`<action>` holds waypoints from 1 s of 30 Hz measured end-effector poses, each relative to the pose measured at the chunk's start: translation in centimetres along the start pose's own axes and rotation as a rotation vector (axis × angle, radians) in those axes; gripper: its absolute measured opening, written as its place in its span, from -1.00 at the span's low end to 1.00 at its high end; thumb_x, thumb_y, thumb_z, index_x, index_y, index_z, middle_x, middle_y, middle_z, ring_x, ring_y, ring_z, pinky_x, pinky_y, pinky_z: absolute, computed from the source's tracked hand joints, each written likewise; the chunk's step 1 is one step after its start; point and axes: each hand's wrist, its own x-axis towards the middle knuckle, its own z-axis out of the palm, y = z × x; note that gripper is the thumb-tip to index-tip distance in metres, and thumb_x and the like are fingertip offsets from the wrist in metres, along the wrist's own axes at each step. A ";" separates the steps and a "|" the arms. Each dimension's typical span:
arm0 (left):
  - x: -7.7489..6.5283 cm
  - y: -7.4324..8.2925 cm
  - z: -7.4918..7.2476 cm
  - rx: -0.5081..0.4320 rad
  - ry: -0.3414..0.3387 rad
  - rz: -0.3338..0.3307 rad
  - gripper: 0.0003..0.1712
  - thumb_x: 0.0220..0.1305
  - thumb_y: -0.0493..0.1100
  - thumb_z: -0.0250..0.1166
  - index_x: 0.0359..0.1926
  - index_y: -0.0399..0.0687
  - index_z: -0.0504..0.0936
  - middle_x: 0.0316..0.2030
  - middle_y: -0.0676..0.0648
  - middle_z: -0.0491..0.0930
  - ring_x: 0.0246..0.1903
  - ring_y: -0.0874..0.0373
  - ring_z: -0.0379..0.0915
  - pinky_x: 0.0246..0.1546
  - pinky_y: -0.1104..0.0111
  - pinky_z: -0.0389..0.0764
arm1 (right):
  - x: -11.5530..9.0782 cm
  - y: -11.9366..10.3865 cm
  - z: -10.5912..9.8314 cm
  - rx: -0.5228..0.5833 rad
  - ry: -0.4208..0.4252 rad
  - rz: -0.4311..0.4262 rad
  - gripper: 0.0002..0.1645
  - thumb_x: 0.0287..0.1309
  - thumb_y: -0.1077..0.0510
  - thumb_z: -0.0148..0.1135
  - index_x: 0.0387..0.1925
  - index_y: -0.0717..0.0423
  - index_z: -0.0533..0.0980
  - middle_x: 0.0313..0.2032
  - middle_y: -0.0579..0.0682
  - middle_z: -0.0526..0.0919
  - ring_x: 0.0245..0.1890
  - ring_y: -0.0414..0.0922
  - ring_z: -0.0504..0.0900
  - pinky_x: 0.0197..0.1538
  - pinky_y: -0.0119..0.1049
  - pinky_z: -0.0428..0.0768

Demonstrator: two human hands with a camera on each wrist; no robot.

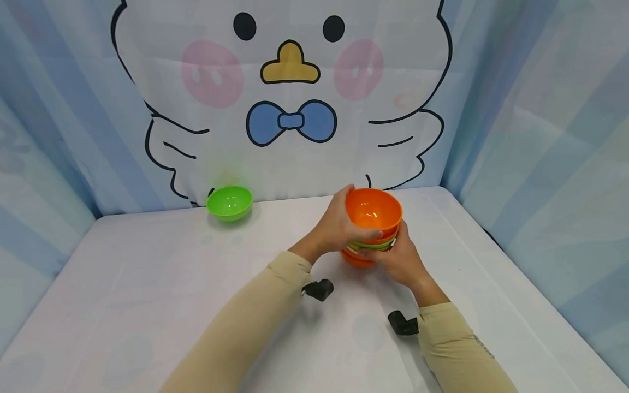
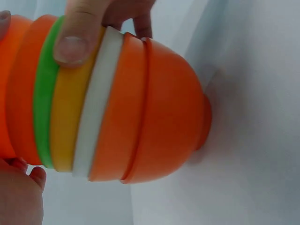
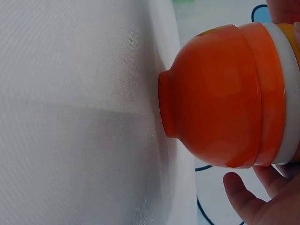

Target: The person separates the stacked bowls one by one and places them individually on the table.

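A stack of several bowls (image 1: 357, 262) stands upright in both hands, its lowest foot right at the tabletop. From the top come orange, darker orange, green, yellow, white and orange bowls. My left hand (image 1: 339, 224) grips the top orange bowl (image 1: 373, 210) from the left, thumb across its front. Lower down, my right hand (image 1: 400, 259) holds the stack from the right; in the left wrist view its thumb (image 2: 75, 47) presses over the green bowl (image 2: 43, 103) and yellow bowl (image 2: 68, 117). The lowest orange bowl (image 3: 211, 98) fills the right wrist view's middle.
A single green bowl (image 1: 229, 203) sits upright at the table's back edge, left of the stack. The white-covered table (image 1: 147, 305) meets a cartoon-printed cloth (image 1: 290, 164) behind and blue striped curtains (image 1: 550, 142) at the sides. Black wrist mounts (image 1: 319, 290) stick out by the sleeves.
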 end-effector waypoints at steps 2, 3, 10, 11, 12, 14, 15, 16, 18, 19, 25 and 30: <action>0.1 0.4 -0.2 0.005 0.022 0.007 0.24 0.03 0.00 0.54 0.54 -0.18 -0.05 0.34 -0.13 0.24 0.20 0.03 0.33 0.11 0.24 0.56 | 0.0 0.1 0.0 0.004 -0.001 -0.013 0.16 0.10 0.07 0.52 0.49 0.08 -0.08 0.33 0.13 0.28 0.29 0.13 0.31 0.35 0.17 0.30; 0.1 0.6 -0.3 0.011 0.033 0.010 0.24 0.03 0.00 0.54 0.54 -0.19 -0.05 0.34 -0.14 0.24 0.19 0.02 0.33 0.11 0.24 0.56 | 0.0 0.1 -0.1 0.009 -0.003 -0.019 0.16 0.10 0.08 0.52 0.49 0.08 -0.08 0.33 0.13 0.28 0.29 0.13 0.31 0.35 0.17 0.30; 0.2 1.5 -1.5 0.066 0.126 0.021 0.24 0.02 0.03 0.55 0.54 -0.16 -0.04 0.36 -0.16 0.19 0.20 0.02 0.28 0.09 0.22 0.57 | 0.0 0.2 -0.2 0.027 -0.011 -0.014 0.19 0.10 0.10 0.52 0.50 0.12 -0.11 0.32 0.16 0.32 0.29 0.14 0.32 0.37 0.16 0.26; 0.2 1.5 -1.7 0.067 0.141 0.024 0.24 0.03 0.02 0.55 0.54 -0.16 -0.04 0.36 -0.16 0.19 0.20 0.02 0.27 0.08 0.22 0.58 | 0.0 0.2 -0.1 0.029 -0.012 -0.008 0.19 0.10 0.09 0.52 0.50 0.11 -0.11 0.32 0.16 0.32 0.30 0.13 0.32 0.37 0.15 0.27; 0.2 1.5 -1.9 0.065 0.156 0.025 0.24 0.03 0.02 0.55 0.54 -0.16 -0.04 0.36 -0.15 0.19 0.21 0.02 0.25 0.07 0.22 0.58 | -0.1 0.1 -0.1 0.031 -0.012 -0.004 0.20 0.10 0.08 0.52 0.50 0.11 -0.12 0.33 0.15 0.31 0.31 0.12 0.31 0.38 0.14 0.27; 0.2 1.4 -2.4 0.070 0.185 0.027 0.23 0.03 0.00 0.56 0.54 -0.16 -0.03 0.37 -0.15 0.18 0.23 0.02 0.20 0.07 0.20 0.59 | -0.1 0.1 -0.1 0.032 -0.012 0.004 0.22 0.10 0.07 0.52 0.51 0.10 -0.13 0.35 0.14 0.29 0.33 0.12 0.29 0.38 0.13 0.27; 0.2 1.2 -2.6 0.076 0.200 0.024 0.23 0.03 0.00 0.56 0.54 -0.16 -0.03 0.37 -0.15 0.17 0.25 0.02 0.18 0.07 0.20 0.59 | -0.1 0.1 -0.1 0.030 -0.011 0.007 0.22 0.10 0.07 0.52 0.52 0.10 -0.13 0.35 0.14 0.29 0.34 0.12 0.29 0.38 0.12 0.27; 0.2 1.1 -2.9 0.083 0.217 0.021 0.23 0.03 0.00 0.55 0.54 -0.17 -0.03 0.38 -0.15 0.17 0.26 0.01 0.15 0.07 0.18 0.59 | -0.1 0.0 -0.1 0.028 -0.010 0.008 0.23 0.10 0.07 0.52 0.52 0.11 -0.14 0.36 0.14 0.28 0.34 0.12 0.28 0.38 0.12 0.27; 0.2 0.8 -3.5 0.097 0.250 0.011 0.22 0.04 -0.01 0.55 0.54 -0.17 -0.03 0.38 -0.15 0.17 0.27 0.01 0.12 0.07 0.15 0.58 | -0.2 0.0 0.0 0.030 -0.009 0.005 0.24 0.10 0.09 0.52 0.52 0.12 -0.15 0.37 0.15 0.26 0.35 0.12 0.27 0.39 0.13 0.25; 0.2 0.6 -3.7 0.104 0.268 0.005 0.22 0.04 0.00 0.55 0.54 -0.18 -0.03 0.38 -0.15 0.17 0.27 0.00 0.11 0.07 0.14 0.58 | -0.1 0.0 0.0 0.032 -0.009 0.001 0.24 0.10 0.10 0.52 0.52 0.13 -0.15 0.37 0.15 0.26 0.36 0.13 0.26 0.40 0.14 0.24; -0.1 -0.6 -5.5 0.118 0.374 -0.028 0.24 0.03 -0.01 0.58 0.53 -0.18 -0.02 0.38 -0.17 0.18 0.30 -0.06 0.06 0.10 0.07 0.53 | -0.1 0.0 0.1 0.036 -0.006 -0.004 0.25 0.08 0.11 0.54 0.52 0.13 -0.14 0.39 0.15 0.23 0.37 0.13 0.24 0.41 0.15 0.19; -0.4 -1.9 -6.9 0.103 0.439 -0.087 0.24 0.01 0.00 0.59 0.53 -0.16 -0.01 0.39 -0.17 0.17 0.31 -0.09 0.04 0.11 0.03 0.52 | 0.0 -0.2 0.1 0.038 -0.001 0.011 0.28 0.06 0.09 0.55 0.53 0.12 -0.15 0.40 0.15 0.22 0.38 0.13 0.23 0.41 0.15 0.20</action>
